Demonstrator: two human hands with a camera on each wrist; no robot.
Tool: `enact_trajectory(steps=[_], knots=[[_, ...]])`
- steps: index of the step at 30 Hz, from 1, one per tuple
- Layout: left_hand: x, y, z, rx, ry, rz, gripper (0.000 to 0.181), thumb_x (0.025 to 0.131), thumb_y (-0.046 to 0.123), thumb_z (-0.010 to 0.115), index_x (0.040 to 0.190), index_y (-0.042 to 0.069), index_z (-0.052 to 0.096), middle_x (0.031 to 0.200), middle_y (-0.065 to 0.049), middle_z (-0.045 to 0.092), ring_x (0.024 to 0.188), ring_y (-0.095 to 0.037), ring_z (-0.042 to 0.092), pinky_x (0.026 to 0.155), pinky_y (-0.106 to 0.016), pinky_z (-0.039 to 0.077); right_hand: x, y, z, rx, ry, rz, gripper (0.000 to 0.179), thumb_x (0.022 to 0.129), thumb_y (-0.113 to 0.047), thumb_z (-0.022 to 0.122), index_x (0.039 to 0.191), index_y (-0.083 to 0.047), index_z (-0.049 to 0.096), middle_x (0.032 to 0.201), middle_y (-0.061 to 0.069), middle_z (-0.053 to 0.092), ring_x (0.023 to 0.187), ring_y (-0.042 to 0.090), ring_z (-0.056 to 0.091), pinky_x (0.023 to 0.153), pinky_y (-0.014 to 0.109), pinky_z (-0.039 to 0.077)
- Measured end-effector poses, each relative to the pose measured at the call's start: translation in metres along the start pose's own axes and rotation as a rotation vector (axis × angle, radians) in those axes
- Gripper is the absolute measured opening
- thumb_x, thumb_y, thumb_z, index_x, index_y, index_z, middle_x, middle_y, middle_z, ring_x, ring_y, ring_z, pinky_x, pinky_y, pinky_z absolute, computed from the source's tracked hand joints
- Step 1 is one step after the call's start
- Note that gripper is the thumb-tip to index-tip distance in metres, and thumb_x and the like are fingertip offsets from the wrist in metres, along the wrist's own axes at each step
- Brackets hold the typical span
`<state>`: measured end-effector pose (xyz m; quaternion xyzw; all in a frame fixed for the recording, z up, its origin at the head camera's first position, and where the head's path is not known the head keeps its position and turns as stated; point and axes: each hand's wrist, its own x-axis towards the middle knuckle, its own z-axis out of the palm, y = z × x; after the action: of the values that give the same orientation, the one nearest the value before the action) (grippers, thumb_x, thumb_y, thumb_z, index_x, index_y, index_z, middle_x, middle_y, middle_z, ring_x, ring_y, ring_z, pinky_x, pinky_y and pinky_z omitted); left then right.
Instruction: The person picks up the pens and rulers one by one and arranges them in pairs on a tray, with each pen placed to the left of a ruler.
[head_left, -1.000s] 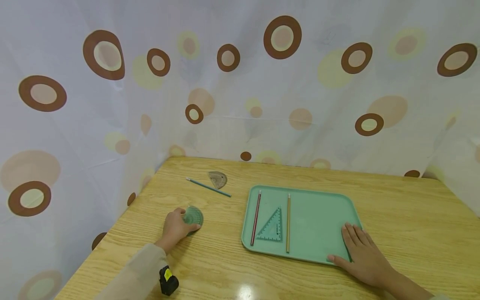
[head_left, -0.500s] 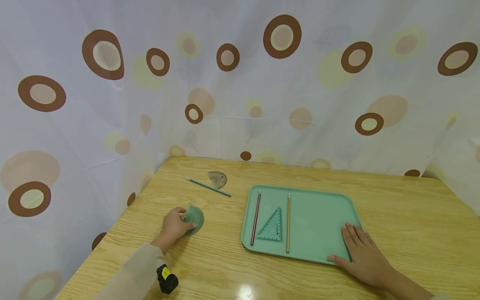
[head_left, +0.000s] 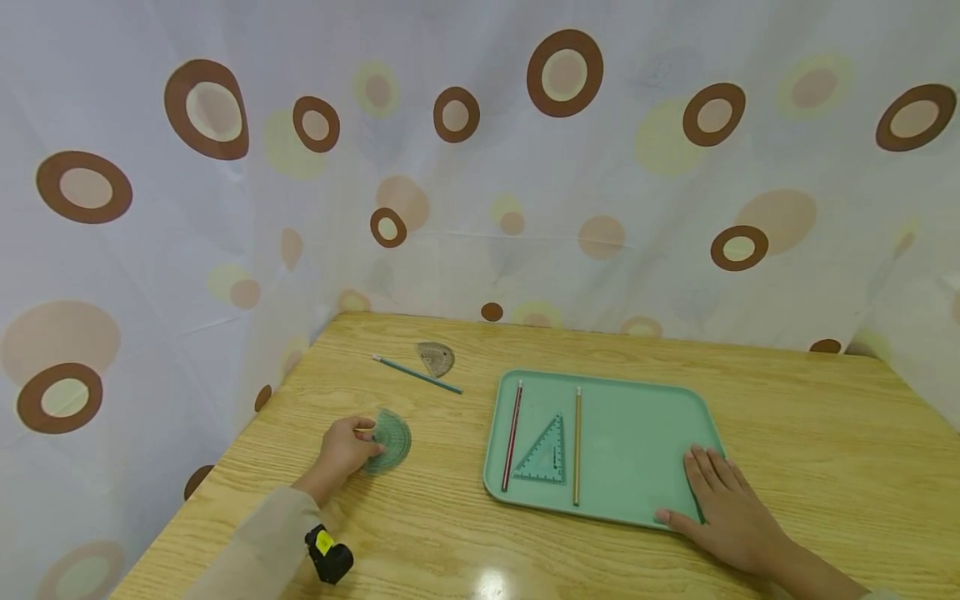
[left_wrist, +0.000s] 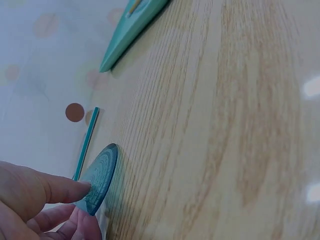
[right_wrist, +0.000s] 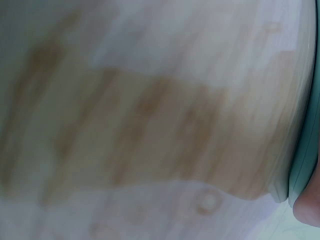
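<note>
My left hand point(head_left: 344, 451) pinches a green, see-through protractor point(head_left: 394, 441) by its straight side. In the left wrist view the thumb presses one face of the protractor point(left_wrist: 104, 176) and the other fingers are behind it; its curved edge stands tilted close over the wood. My right hand point(head_left: 729, 515) lies flat with straight fingers on the right rim of a green tray point(head_left: 637, 442). A red pencil point(head_left: 512, 437), a clear green set square point(head_left: 547, 454) and a yellow pencil point(head_left: 577, 446) lie in the tray's left half.
Behind the left hand a blue-green pencil point(head_left: 420, 374) and a greyish protractor point(head_left: 438, 359) lie on the wooden table point(head_left: 442, 517). A black wrist camera point(head_left: 330, 558) with a yellow patch sits at the left sleeve. A patterned curtain point(head_left: 480, 183) hangs behind the table.
The left hand has drawn slightly back to the left, its thumb moving inward over the green protractor, which has turned and shifted a little. The right hand and the tray stay put.
</note>
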<state>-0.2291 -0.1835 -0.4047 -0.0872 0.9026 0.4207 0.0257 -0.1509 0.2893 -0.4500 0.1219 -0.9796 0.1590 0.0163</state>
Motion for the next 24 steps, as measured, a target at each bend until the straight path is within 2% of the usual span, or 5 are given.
enact_trajectory(steps=[10,24], knots=[[0.0019,-0.0011,0.0003,-0.130,-0.058,-0.028,0.038,0.082,-0.008,0.060,0.120,-0.009,0.054,0.096,-0.017,0.057,0.087,-0.023,0.054,0.062,-0.022,0.046,0.0004,-0.0001,-0.0008,0.008,0.002,0.003,0.094,0.085,-0.053,0.055,0.140,0.016,0.021,0.147,0.036,0.016,0.135,0.052,0.013,0.111,0.044,-0.021],[0.0019,-0.0021,0.0017,-0.235,-0.091,-0.023,0.041,0.085,-0.007,0.059,0.124,-0.009,0.050,0.083,-0.006,0.054,0.070,-0.011,0.047,0.059,-0.023,0.043,0.0003,0.0003,-0.0003,0.012,0.000,0.001,0.094,0.086,-0.052,0.055,0.141,0.015,0.020,0.147,0.036,0.016,0.136,0.051,0.012,0.111,0.043,-0.022]])
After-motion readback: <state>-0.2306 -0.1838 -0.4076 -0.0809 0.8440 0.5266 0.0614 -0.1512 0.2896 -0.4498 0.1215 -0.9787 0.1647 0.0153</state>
